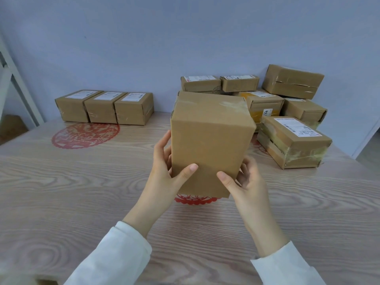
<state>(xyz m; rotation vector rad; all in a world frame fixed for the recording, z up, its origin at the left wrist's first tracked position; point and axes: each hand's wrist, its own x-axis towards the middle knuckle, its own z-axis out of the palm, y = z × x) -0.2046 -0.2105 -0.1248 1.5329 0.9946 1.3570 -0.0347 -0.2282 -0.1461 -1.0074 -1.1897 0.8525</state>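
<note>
A plain brown cardboard box (209, 140), taped at its far end, is held up above the wooden table (82, 202) in the middle of the view. My left hand (164, 171) grips its left side, thumb on the near face and fingers behind the edge. My right hand (244, 182) grips the lower right corner, thumb on the near face, fingers round the side. No label shows on the faces turned toward me.
Three labelled boxes (104, 106) stand in a row at the back left. A loose pile of several boxes (287, 112) sits at the back right against the wall. Red paper-cut decorations (84, 134) lie on the table. A white frame (16, 83) stands far left.
</note>
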